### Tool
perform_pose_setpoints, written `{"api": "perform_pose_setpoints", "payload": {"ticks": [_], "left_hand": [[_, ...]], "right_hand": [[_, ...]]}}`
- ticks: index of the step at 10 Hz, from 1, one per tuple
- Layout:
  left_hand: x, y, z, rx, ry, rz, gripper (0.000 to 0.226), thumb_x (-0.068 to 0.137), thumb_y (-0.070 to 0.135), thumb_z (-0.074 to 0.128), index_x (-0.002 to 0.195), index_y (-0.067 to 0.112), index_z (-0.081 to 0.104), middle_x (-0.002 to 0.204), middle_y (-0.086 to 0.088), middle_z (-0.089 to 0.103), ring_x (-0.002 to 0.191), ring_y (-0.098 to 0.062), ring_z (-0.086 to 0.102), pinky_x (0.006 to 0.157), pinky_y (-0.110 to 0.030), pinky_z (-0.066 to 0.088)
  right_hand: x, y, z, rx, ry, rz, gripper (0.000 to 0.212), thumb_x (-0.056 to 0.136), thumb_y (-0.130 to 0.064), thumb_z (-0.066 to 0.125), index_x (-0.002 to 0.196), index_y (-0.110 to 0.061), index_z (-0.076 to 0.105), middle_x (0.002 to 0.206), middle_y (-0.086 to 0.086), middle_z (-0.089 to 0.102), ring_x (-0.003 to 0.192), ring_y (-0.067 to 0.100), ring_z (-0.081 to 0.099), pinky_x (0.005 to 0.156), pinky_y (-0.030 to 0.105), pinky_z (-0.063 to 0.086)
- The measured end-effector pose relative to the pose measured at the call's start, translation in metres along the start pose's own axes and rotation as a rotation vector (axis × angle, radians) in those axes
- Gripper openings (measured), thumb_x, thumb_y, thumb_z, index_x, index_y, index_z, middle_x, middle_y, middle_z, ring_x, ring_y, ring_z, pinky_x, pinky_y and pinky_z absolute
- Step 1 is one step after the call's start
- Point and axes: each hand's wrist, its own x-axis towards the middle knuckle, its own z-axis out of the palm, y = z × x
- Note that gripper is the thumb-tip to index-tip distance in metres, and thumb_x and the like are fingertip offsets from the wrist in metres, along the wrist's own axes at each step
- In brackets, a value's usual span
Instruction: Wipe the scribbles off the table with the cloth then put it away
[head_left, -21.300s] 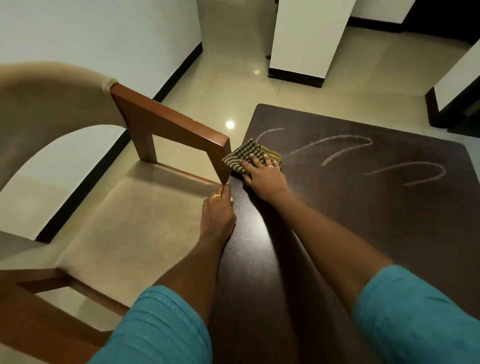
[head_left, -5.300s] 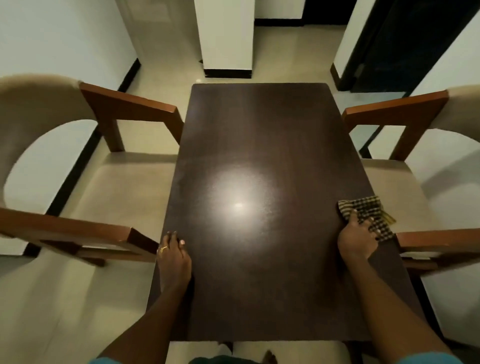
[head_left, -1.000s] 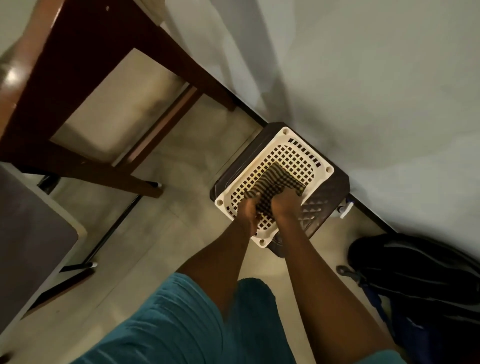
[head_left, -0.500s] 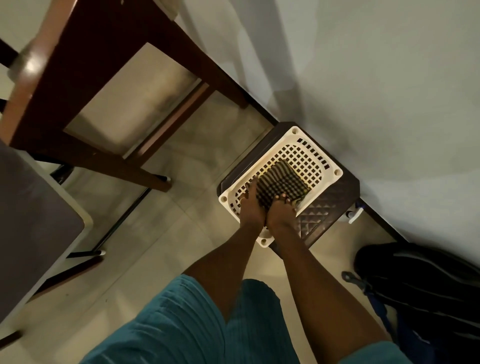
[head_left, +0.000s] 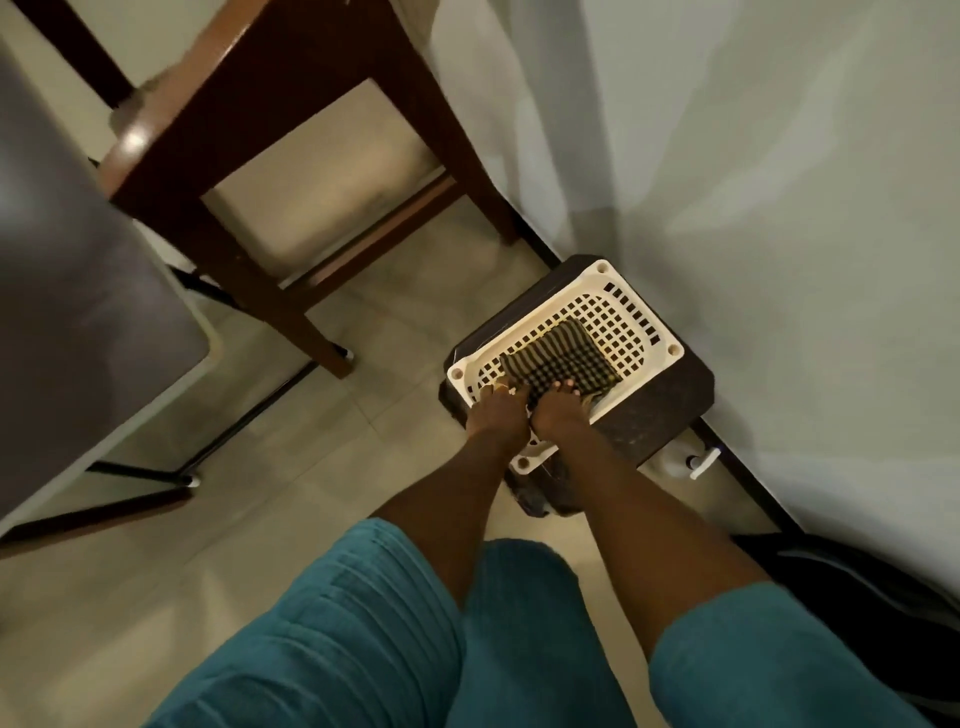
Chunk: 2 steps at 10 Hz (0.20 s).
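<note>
A: Where is the checked cloth (head_left: 561, 359)?

B: Folded, lying in the white lattice basket (head_left: 631, 317) on a dark stool (head_left: 665, 410) by the wall, at 1 o'clock from the person's knees.

A: And the 2 hands?

B: The left hand (head_left: 498, 410) and right hand (head_left: 557, 410) sit side by side, fingertips resting on the cloth's near edge; whether they pinch it cannot be told.

A: Any readable writing?

B: None legible. A wooden chair (head_left: 291, 156) stands at 11 o'clock.
</note>
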Motion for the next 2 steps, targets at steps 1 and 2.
{"api": "perform_pose_setpoints", "payload": {"ticks": [1,2], "left_hand": [[-0.04,-0.017,0.002,-0.024,0.081,0.023,0.072,0.084,0.014,0.059,0.145,0.018,0.022,0.155,-0.014,0.018,0.141,-0.035,0.014,0.115,-0.046,0.019],[-0.069,-0.042,-0.004,-0.085,0.213,-0.044,0.066,0.088,0.013,0.048,0.146,0.014,0.017,0.155,-0.013,0.016,0.143,-0.034,0.01,0.117,-0.045,0.012]], "right_hand": [[-0.019,-0.003,0.001,-0.175,-0.039,-0.058,0.053,0.099,-0.023,0.044,0.143,0.001,0.03,0.154,0.02,0.023,0.142,0.034,0.022,0.116,0.043,0.023],[-0.043,-0.014,0.011,-0.258,-0.062,-0.177,0.041,0.099,-0.02,0.042,0.134,0.002,0.045,0.141,0.018,0.046,0.132,0.031,0.042,0.109,0.037,0.033]]}}
